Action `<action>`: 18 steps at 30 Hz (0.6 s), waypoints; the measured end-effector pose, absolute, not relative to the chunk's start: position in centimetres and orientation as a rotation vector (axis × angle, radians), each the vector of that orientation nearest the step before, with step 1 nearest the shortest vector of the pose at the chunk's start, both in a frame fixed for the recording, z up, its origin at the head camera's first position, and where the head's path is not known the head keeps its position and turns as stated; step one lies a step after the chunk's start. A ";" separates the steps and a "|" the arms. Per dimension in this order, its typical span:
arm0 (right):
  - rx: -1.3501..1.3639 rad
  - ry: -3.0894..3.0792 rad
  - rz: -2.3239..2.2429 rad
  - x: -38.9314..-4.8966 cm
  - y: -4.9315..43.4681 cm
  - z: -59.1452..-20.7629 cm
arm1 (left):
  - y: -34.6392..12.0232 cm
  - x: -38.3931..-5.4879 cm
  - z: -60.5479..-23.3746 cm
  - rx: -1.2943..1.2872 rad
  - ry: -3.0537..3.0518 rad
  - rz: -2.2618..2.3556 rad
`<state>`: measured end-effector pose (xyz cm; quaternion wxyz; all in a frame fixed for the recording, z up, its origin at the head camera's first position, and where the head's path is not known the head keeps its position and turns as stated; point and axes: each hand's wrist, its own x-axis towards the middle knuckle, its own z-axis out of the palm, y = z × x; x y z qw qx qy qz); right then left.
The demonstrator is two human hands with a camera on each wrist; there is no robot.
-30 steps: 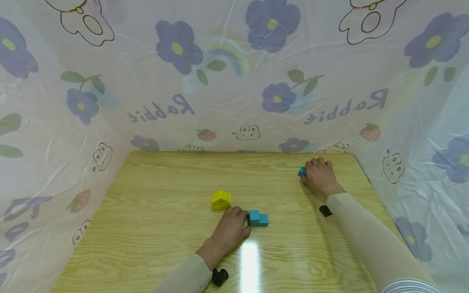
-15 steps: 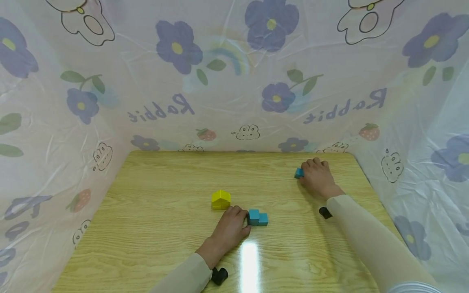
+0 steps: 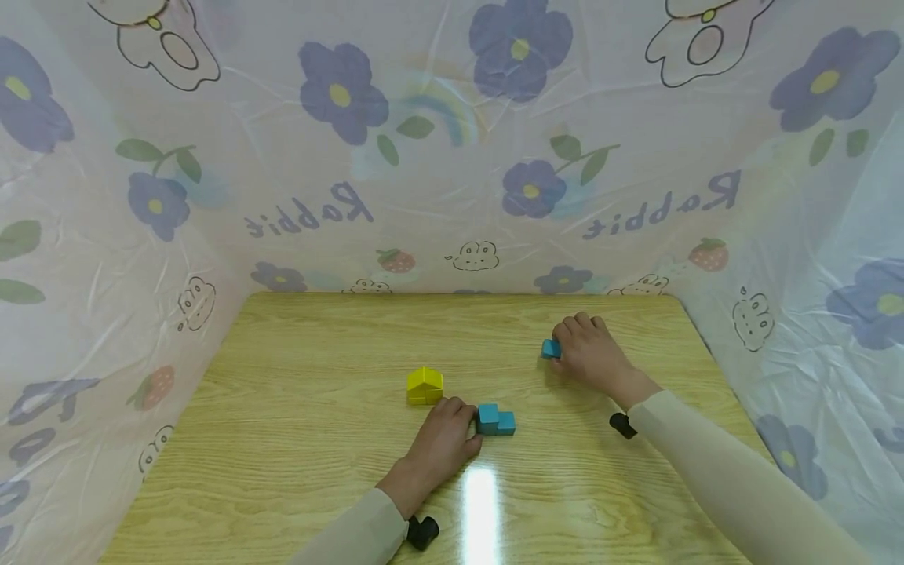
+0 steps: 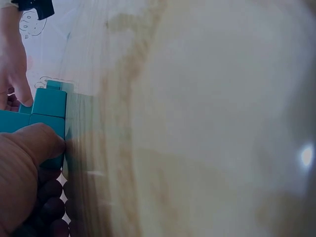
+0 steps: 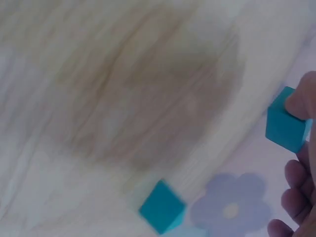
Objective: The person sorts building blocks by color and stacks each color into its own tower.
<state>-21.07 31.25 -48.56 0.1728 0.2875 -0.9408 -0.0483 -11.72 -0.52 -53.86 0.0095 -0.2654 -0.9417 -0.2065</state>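
Near the middle of the table, my left hand (image 3: 441,443) grips the left end of a group of blue blocks (image 3: 488,419), a taller part beside a lower one. In the left wrist view the thumb (image 4: 42,140) presses against the blue blocks (image 4: 49,102); the fingers are mostly hidden. Farther back on the right, my right hand (image 3: 592,353) pinches a blue block (image 3: 551,349), apart from the group in the head view. The right wrist view shows the thumb on this held block (image 5: 282,126). Another blue block (image 5: 163,207) appears lower there.
Just behind my left hand stands a small yellow block house (image 3: 425,386) with a peaked top. Black wrist devices (image 3: 424,534) sit at both cuffs. A patterned curtain (image 3: 452,173) rises at the back and sides of the wooden table (image 3: 297,439).
My right hand has moved left and slightly nearer with its blue block. The left hand and the blue group have stayed in place.
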 end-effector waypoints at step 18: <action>1.090 -2.542 -0.046 -14.5 25.4 -47.7 | -0.5 -11.9 -53.8 -0.799 -2.977 -0.666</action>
